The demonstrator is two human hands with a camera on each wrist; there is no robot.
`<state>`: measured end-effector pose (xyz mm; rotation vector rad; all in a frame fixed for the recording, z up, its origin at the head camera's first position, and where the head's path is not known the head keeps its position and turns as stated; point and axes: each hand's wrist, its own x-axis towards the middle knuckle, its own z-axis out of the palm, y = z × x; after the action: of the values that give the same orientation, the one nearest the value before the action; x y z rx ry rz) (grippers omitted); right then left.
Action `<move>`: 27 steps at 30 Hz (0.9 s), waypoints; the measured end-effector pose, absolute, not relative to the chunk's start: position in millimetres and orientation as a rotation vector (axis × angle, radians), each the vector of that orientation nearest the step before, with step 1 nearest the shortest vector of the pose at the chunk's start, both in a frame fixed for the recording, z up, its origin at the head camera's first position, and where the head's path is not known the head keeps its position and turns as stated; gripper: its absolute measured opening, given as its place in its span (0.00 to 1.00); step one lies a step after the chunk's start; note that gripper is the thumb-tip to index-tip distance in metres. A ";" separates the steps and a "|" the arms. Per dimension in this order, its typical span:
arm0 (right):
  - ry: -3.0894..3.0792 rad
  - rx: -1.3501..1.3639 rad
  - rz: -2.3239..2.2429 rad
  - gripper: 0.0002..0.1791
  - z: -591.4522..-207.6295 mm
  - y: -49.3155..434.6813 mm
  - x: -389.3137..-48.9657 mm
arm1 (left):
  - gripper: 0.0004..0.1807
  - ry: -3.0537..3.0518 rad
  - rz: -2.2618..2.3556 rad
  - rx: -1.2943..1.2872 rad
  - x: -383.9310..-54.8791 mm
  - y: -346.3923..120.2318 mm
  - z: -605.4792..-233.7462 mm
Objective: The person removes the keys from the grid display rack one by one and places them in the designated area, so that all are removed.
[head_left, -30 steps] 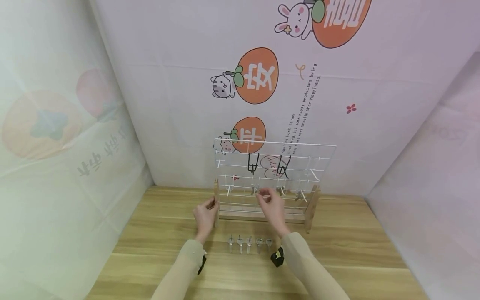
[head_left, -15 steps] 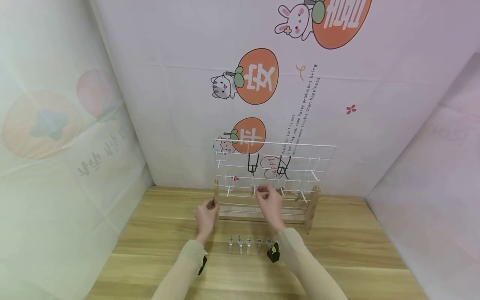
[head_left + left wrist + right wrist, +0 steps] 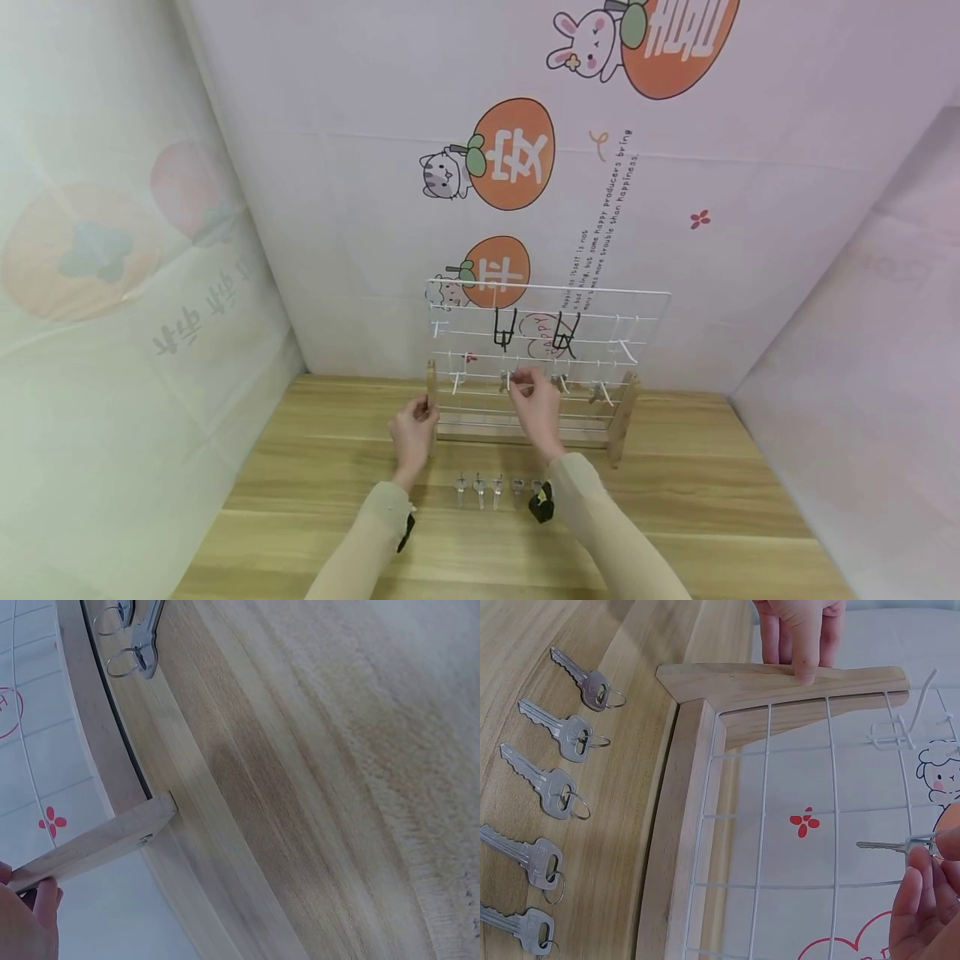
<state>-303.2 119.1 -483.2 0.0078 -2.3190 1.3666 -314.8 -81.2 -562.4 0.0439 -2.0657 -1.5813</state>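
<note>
My right hand (image 3: pixel 538 408) is up at the white wire grid (image 3: pixel 832 787), at a hook left of centre. In the right wrist view, the thumb and fingers of this hand pinch a silver key (image 3: pixel 883 845) by its head, the blade pointing away. The hook there is mostly hidden by the fingers. My left hand (image 3: pixel 412 429) holds the left wooden post (image 3: pixel 97 844) of the rack, thumb on one face and fingers on the other. Several silver keys with small rings (image 3: pixel 550 793) lie in a row on the table before the rack.
Other keys (image 3: pixel 598 392) hang from white hooks further right on the grid. A white hook (image 3: pixel 457 383) near the left post carries nothing. Two black wire hooks (image 3: pixel 504 329) sit higher up. A printed white cloth (image 3: pixel 360 233) stands behind the rack, over the wooden table (image 3: pixel 337 475).
The right hand has shifted slightly left and up along the grid, its sleeve and wrist moving left with it. The left hand stays on the post.
</note>
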 end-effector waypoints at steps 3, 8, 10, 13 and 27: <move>-2.314 0.004 1.377 0.08 -484.0 118.0 -305.3 | 0.09 -2.067 -1.594 0.057 -314.8 -81.0 -562.8; -2.295 0.004 1.359 0.07 -483.9 116.5 -308.7 | 0.09 -2.076 -1.590 0.070 -315.1 -80.5 -562.6; -2.286 0.007 1.346 0.06 -483.4 116.1 -309.1 | 0.09 -2.076 -1.591 0.068 -315.4 -80.4 -562.4; -2.276 0.009 1.336 0.05 -483.0 115.7 -309.3 | 0.09 -2.079 -1.590 0.062 -315.5 -80.1 -562.3; -2.293 0.068 1.342 0.05 -484.9 118.4 -307.2 | 0.12 -2.069 -1.563 0.046 -316.5 -79.6 -563.6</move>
<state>-307.2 118.4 -484.9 0.0676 -2.2930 1.3421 -316.5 -79.6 -563.6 0.0456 -2.0692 -1.5634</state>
